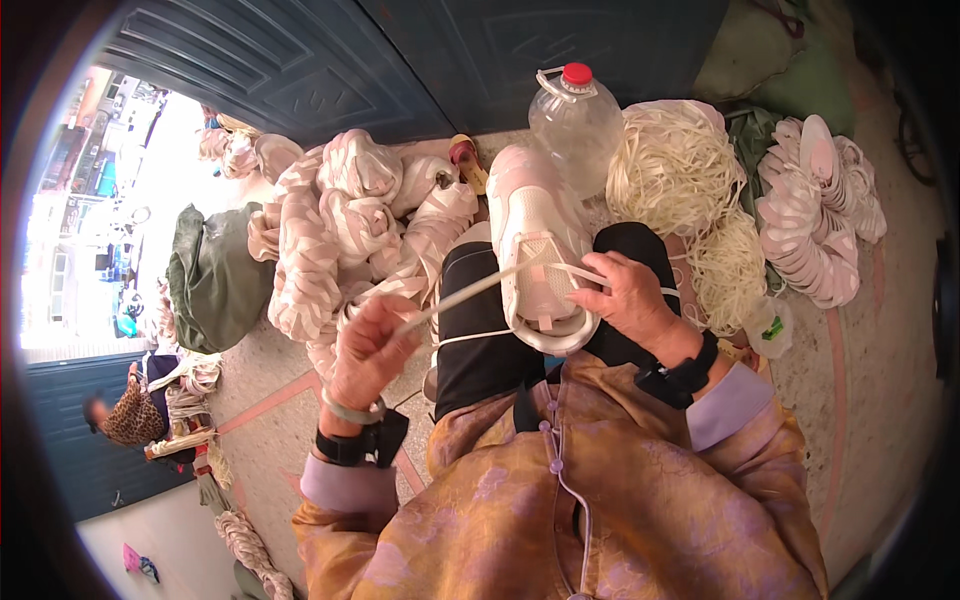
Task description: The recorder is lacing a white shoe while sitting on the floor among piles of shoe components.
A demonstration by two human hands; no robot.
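Note:
A white and pale pink sneaker point(540, 205) rests between my knees, its toe pointing away from me. My left hand point(372, 350) is closed on a white shoelace point(462, 295), which runs taut and slanting up to the middle of the shoe. On the right, my right hand point(637, 305) pinches another stretch of shoelace point(577, 270) beside the shoe's opening. A loose length hangs by my left knee. Black straps circle both of my wrists.
Heaped pale shoe uppers point(360, 225) lie at the left, beside a dark green sack point(215, 285). A clear red-capped jug point(575, 130) stands behind the shoe. Right of it are piled cream laces point(670, 165) and more uppers point(820, 215). Another person point(140, 410) is at far left.

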